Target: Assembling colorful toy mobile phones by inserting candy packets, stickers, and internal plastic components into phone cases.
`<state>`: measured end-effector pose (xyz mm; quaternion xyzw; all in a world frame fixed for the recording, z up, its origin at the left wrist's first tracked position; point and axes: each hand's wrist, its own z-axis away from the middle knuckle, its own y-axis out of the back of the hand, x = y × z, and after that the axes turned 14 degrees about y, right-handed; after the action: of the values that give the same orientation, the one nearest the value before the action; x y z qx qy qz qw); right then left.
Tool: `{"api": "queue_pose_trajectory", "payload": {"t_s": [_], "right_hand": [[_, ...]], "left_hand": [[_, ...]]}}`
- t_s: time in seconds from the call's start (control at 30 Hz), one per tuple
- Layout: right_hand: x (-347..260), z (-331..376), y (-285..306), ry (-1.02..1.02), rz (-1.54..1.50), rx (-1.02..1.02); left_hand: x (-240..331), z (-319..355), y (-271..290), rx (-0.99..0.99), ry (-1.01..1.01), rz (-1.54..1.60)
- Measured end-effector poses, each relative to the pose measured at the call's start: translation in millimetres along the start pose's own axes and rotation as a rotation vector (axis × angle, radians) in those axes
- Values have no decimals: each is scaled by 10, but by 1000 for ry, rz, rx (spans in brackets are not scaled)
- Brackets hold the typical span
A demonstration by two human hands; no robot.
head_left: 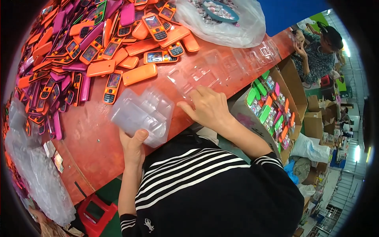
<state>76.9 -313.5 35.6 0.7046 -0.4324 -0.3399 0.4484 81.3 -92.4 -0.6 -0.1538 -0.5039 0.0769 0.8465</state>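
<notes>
My left hand [134, 144] grips a stack of clear plastic blister trays [144, 112], thumb on the near side and the other fingers hidden behind it. To the right, my right hand [209, 106] reaches over the table edge, thumb stretched out and fingers bent down at the near side of a clear blister tray [203, 75] lying on the red table. Nothing shows in that hand's grip. More clear trays [241, 59] continue in an overlapping row toward the far right along the edge.
A large heap of orange and purple toy phones [100, 51] covers the table's left. Behind the trays lies a plastic bag [248, 27] of small parts with a blue dish [221, 12]. A carton [272, 106] of packed toys stands right; a person [319, 55] sits beyond. A red stool [96, 215] is lower left.
</notes>
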Motion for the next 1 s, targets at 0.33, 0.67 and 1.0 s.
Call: {"api": "queue_pose_trajectory", "payload": {"t_s": [0.33,0.67,1.0], "right_hand": [[-368,-119,87,203,-1185,-164],[-800,-196,100,179,-981,173],[-833,-163,-236,206,-80,-158]], "left_hand": [[-25,166,-11,-67,58,118],[58,356,209,-5,-33,74],[6,641,819,121,-64,156]]}}
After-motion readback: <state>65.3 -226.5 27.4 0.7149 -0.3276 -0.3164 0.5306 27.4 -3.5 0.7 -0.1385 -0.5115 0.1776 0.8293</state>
